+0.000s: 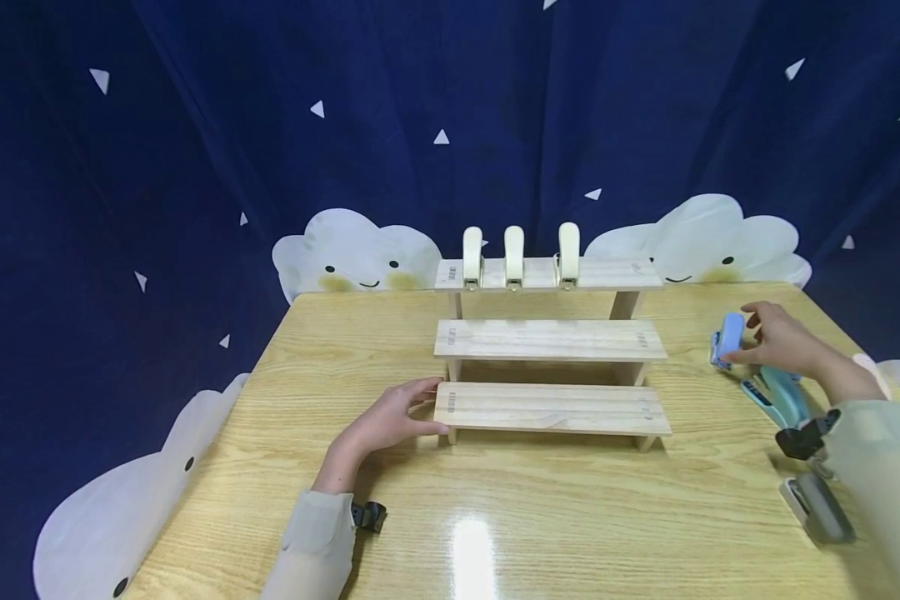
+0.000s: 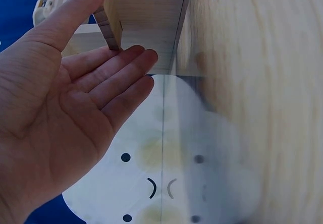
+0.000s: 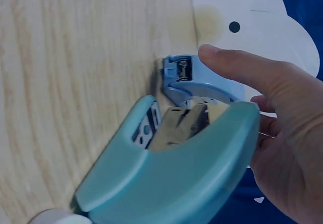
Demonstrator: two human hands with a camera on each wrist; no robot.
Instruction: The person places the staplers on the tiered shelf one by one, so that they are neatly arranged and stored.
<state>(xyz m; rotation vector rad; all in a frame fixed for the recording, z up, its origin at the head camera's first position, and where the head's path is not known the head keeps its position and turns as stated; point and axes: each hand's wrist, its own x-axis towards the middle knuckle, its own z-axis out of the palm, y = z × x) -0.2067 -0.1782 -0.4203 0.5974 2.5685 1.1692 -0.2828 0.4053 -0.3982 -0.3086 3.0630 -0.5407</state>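
On the wooden table [image 1: 555,517], a grey stapler [image 1: 817,507] lies nearest, then a teal stapler [image 1: 780,398]. Next, the right hand [image 1: 783,342] pinches a light blue stapler [image 1: 727,337] near the right edge. Left hand [image 1: 390,421], fingers straight, touches the wooden step shelf [image 1: 551,408]. Farthest, three cream staplers [image 1: 513,254] stand on top.

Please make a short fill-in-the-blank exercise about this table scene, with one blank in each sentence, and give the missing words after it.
1. The top step of the wooden tiered shelf carries ____ cream staplers.
2. The right hand holds a light ____ stapler.
3. The left hand rests at the left end of the shelf's ____ step.
4. A grey stapler lies near the table's ____ edge.

Missing words: three; blue; lowest; right
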